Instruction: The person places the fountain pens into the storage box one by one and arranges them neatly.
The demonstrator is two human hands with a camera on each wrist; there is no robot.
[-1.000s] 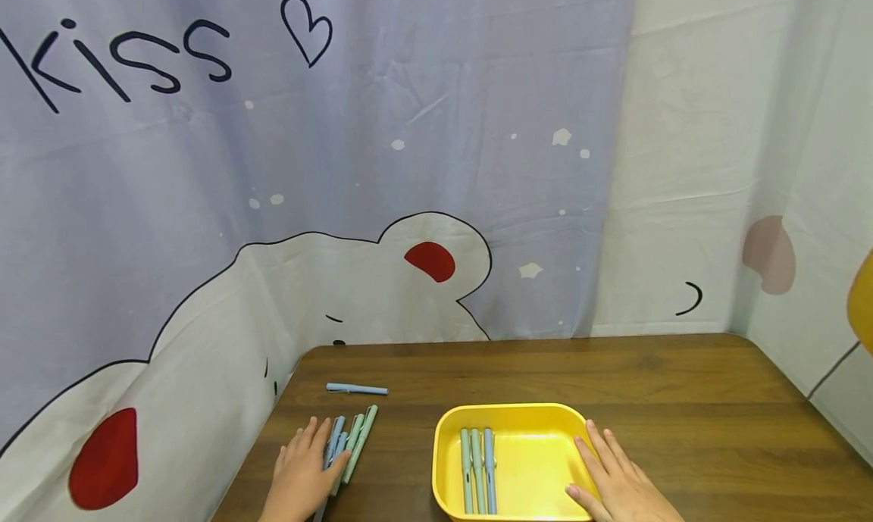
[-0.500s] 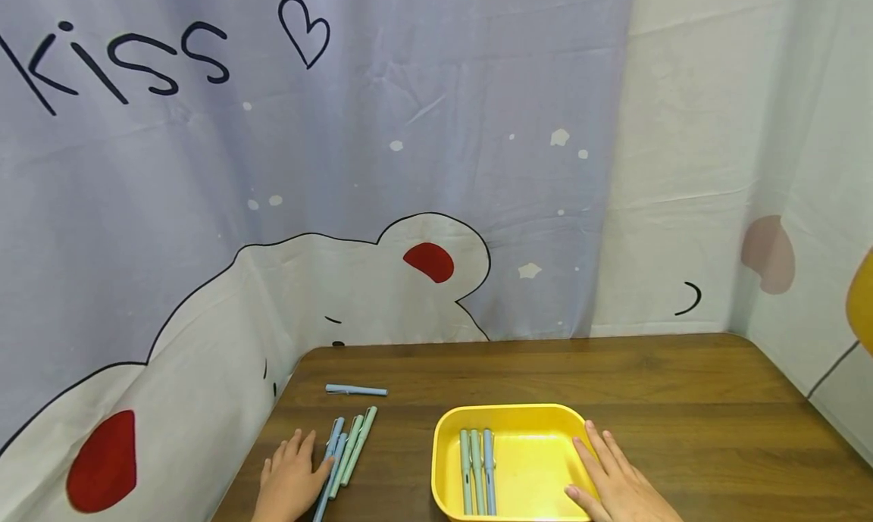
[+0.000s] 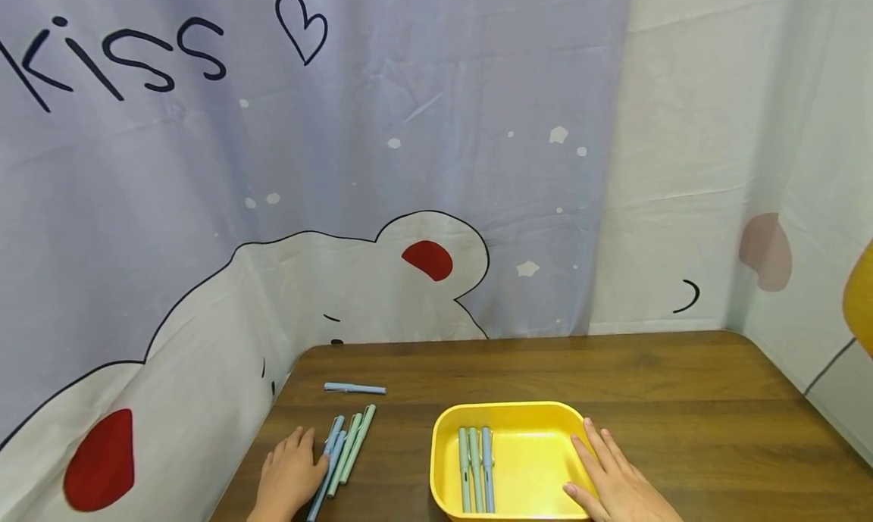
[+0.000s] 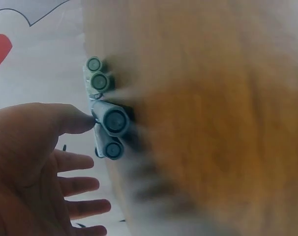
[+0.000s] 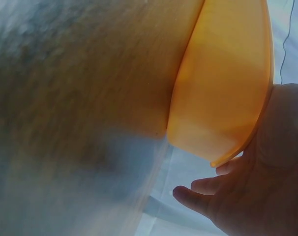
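Observation:
My left hand is low on the left of the table, its fingers extended. In the left wrist view the thumb reaches the side of a blue pen, with the other fingers spread below. That pen lies in a loose group with another blue pen and two green pens. My right hand rests at the right rim of a yellow tray, fingers straight and the thumb over the inside. Two green pens and a blue pen lie side by side in the tray's left part.
A single blue pen lies crosswise behind the group. The brown wooden table ends at the back against a printed curtain. More curtain runs along the left and right sides.
My left hand has shifted left, so its thumb has come away from the green pens and is now at the blue ones. My right hand has stayed at the tray's rim.

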